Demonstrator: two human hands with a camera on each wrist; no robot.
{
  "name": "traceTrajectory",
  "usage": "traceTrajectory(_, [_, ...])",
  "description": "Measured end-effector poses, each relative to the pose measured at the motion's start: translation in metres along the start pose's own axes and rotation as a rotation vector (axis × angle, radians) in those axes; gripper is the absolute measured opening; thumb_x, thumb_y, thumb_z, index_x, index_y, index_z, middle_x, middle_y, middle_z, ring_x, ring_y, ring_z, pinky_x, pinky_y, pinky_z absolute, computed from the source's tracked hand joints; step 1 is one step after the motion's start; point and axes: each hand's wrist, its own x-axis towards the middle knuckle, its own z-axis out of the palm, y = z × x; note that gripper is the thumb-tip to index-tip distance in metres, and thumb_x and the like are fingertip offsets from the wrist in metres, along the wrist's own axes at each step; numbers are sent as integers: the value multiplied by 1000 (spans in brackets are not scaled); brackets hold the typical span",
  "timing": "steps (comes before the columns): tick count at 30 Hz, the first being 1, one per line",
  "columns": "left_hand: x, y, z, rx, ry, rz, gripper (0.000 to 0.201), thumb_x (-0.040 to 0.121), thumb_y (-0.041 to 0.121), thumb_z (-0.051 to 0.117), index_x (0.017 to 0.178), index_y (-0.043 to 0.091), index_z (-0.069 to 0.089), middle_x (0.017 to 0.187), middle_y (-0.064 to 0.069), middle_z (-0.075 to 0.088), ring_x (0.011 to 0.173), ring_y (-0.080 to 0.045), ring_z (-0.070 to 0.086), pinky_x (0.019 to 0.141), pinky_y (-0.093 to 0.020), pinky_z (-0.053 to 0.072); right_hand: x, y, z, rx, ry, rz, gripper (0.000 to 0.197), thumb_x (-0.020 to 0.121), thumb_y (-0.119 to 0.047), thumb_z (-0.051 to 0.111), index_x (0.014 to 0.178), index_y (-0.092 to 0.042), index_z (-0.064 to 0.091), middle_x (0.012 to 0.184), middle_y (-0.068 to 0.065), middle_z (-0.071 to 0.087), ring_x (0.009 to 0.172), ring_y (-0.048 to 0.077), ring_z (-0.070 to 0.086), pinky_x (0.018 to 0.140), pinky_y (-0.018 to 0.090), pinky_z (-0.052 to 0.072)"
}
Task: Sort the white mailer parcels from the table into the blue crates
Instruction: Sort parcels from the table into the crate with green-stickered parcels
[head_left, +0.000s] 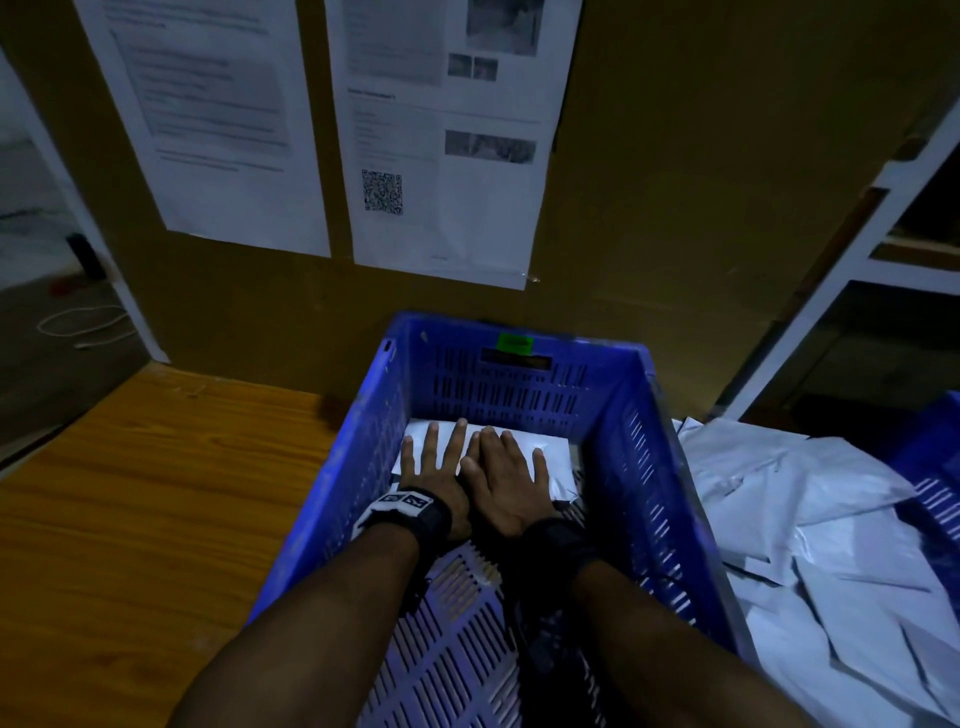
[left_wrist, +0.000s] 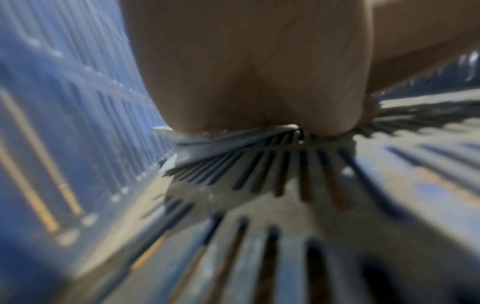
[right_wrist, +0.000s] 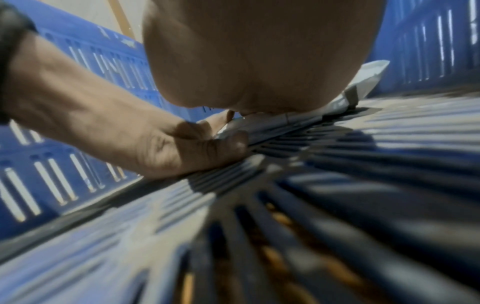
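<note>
Done: a few white mailer parcels (head_left: 483, 457) lie flat at the far end of the blue crate (head_left: 519, 379) floor; from the left wrist view they look like a thin stack, though the count cannot be told.
Left hand: the left hand (head_left: 434, 478) lies flat, fingers straight and spread, pressing down on the parcels; it grasps nothing.
Right hand: the right hand (head_left: 511, 480) lies flat just beside it, thumbs touching, fingers straight on the same parcels, also grasping nothing.
Step in hand: settling the placed parcels against the crate's far wall, as it appears.
Left to do: a large loose pile of mailers (head_left: 810, 545) covers the table to the right of the crate, so most of the sorting seems ahead.
Other crate: part of a second blue crate (head_left: 930, 483) shows at the right edge, half under the pile; its contents are hidden.
Table: bare wooden tabletop (head_left: 156, 493) lies left of the crate.
</note>
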Motion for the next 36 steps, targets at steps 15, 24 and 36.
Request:
traceTrajectory(15, [2,-3,8,-86,77,44,105,85,77,39,153,27,-24,159,1,-34,146,-38,-28,114,-66,-9,7,11,8,-70,65,290,67,93,-72,10,154,-45,1,164,5,-16,147,29,-25,117,50,-15])
traceTrajectory(24, [7,-6,16,-124,65,53,106,80,86,31,149,35,-30,155,3,-42,144,-40,-32,114,-66,-12,9,23,9,-108,44,301,60,95,-66,18,149,-54,-7,163,0,-20,147,34,-20,115,60,-6])
traceTrajectory(36, [6,-3,10,-130,47,14,100,87,70,42,153,35,-24,159,4,-34,147,-37,-27,116,-64,-10,-7,11,16,-183,61,305,81,86,-77,1,154,-34,-16,159,6,-31,145,34,-28,111,67,-12])
